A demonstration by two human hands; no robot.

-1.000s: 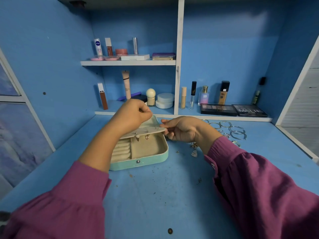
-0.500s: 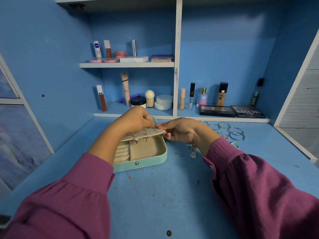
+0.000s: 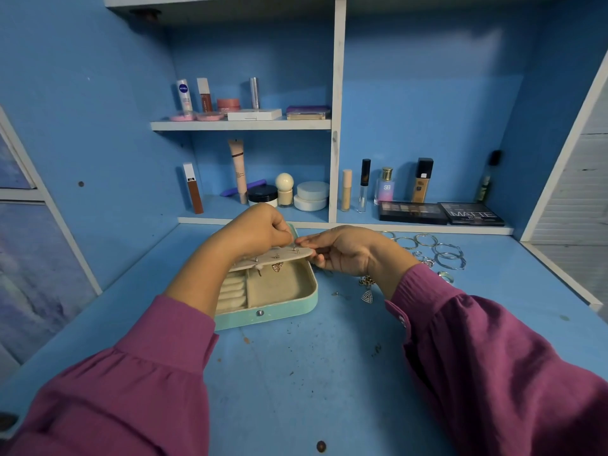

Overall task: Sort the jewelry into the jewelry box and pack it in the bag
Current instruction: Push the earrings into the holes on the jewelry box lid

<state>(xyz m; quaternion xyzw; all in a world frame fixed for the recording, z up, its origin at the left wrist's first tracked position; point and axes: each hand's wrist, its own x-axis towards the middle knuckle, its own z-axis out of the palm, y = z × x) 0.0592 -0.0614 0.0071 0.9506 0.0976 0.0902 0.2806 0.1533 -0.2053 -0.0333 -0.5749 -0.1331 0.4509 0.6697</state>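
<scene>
A mint-green jewelry box lies open on the blue desk, with a cream lining and ring rolls at its left. A cream earring flap is held level above it, with studs stuck through and a butterfly earring hanging below. My left hand hovers over the flap, fingertips pinching at a stud near its right end. My right hand grips the flap's right end. Loose earrings lie right of the box. Bangles and rings lie further right. No bag is in view.
Cosmetics line the low back shelf: tubes, jars, bottles and two eyeshadow palettes. An upper shelf carries more makeup. A white divider splits the cabinet. Dark crumbs dot the desk in front of the box.
The camera has tipped and the view has shifted slightly. Both hands stay at the flap; the left fingertips have moved toward its right end.
</scene>
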